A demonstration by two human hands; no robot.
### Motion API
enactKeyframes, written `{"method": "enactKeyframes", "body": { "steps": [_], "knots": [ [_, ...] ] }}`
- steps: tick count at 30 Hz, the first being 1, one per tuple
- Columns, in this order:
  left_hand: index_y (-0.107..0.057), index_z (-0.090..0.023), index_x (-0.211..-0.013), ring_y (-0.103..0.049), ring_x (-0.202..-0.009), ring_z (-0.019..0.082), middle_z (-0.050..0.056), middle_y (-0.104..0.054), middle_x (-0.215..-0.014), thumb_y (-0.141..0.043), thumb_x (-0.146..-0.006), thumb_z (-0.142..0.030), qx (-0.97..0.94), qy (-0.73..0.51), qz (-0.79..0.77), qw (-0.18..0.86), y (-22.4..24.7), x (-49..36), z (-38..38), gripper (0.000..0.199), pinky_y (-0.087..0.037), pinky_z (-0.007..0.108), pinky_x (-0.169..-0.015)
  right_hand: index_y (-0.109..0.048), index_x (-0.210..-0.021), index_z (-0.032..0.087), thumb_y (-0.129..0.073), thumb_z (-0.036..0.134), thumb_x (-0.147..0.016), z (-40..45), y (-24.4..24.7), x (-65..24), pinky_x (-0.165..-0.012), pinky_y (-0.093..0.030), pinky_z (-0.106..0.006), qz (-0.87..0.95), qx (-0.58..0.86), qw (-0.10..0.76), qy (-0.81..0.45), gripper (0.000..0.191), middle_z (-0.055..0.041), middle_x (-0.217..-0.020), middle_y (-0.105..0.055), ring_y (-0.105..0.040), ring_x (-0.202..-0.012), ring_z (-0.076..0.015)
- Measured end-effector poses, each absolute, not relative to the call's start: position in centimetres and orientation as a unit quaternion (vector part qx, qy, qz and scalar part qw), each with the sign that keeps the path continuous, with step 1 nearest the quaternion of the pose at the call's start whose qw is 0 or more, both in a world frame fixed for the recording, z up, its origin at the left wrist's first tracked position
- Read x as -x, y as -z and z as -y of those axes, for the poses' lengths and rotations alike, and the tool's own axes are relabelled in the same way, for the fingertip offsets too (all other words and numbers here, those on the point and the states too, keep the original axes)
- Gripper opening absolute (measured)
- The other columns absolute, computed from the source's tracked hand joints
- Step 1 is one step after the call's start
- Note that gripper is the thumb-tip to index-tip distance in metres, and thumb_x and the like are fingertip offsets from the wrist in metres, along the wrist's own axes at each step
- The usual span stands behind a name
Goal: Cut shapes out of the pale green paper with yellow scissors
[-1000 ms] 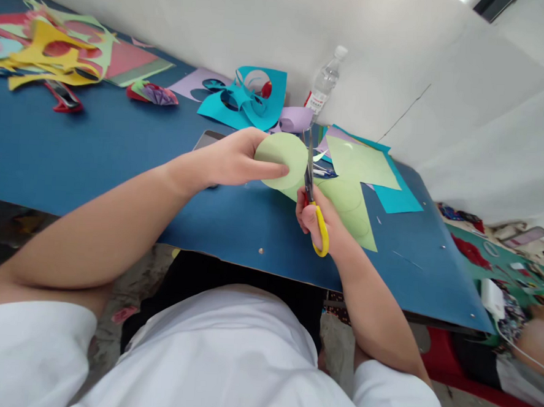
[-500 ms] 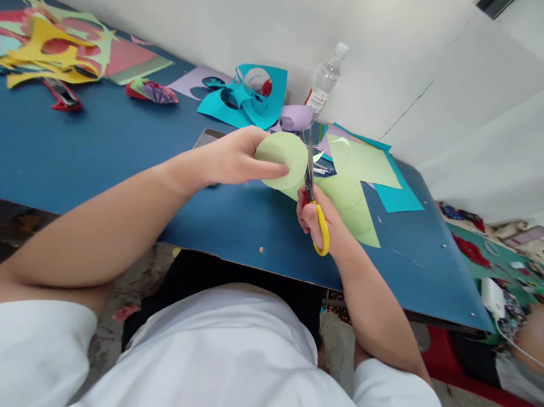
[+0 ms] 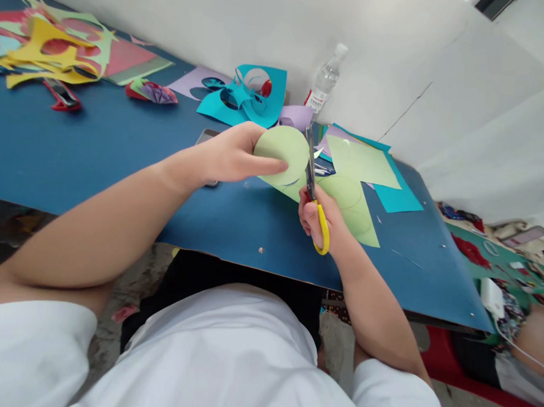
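Observation:
My left hand [image 3: 240, 154] pinches a round piece of light green paper [image 3: 290, 149], its thumb lying on the face and the other fingers hidden behind. My right hand [image 3: 318, 215] grips yellow-handled scissors [image 3: 322, 228] with the blades pointing up, at the right edge of the green round. The blades look nearly closed. Beneath both lies a light green sheet [image 3: 361, 218] marked with drawn circles. A phone [image 3: 206, 137] rests partly hidden behind my left wrist.
A plastic bottle [image 3: 325, 81] stands against the wall. Cut blue paper [image 3: 276, 87], stacked sheets [image 3: 394, 202], yellow scraps [image 3: 54, 61] and a red stapler-like tool [image 3: 65, 99] lie on the blue table [image 3: 131, 164]. At right, another person's arm [image 3: 541, 327] shows near a green table.
The green round has risen slightly in my left hand, and its lower edge now stands apart from the sheet below. The scissors have shifted a little and their blades look closer together.

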State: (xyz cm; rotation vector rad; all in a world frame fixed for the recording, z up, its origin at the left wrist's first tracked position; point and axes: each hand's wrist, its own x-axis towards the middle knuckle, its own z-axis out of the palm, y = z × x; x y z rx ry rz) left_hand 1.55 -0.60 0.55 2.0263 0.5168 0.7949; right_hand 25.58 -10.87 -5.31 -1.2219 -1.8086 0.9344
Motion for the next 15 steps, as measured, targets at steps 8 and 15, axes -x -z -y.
{"method": "enactKeyframes", "body": {
  "steps": [8,15],
  "knots": [
    [-0.069,-0.017,-0.075,-0.054,-0.064,0.013,-0.001,-0.056,-0.066,-0.076,-0.082,-0.037,-0.809,-0.328,-0.238,0.427,-0.83,-1.49,0.8,0.022,-0.04,0.023,-0.056,-0.048,-0.095,0.027,-0.049,0.099,-0.087,10.92,5.28,-25.46,-0.05,-0.038,-0.032,0.692,0.503,0.37,-0.361,0.073,0.002,-0.07,-0.041,-0.041,-0.059,-0.0167],
    [-0.072,-0.017,-0.076,-0.065,-0.073,0.018,0.0,-0.064,-0.07,-0.078,-0.081,-0.033,-0.795,-0.347,-0.262,0.423,-0.62,-1.37,0.71,0.017,-0.05,0.025,-0.062,-0.05,-0.094,0.026,-0.052,0.098,-0.087,10.83,5.51,-25.35,-0.048,-0.039,-0.03,0.671,0.517,0.394,-0.357,0.072,0.0036,-0.068,-0.042,-0.042,-0.056,-0.0141]
  ]
}}
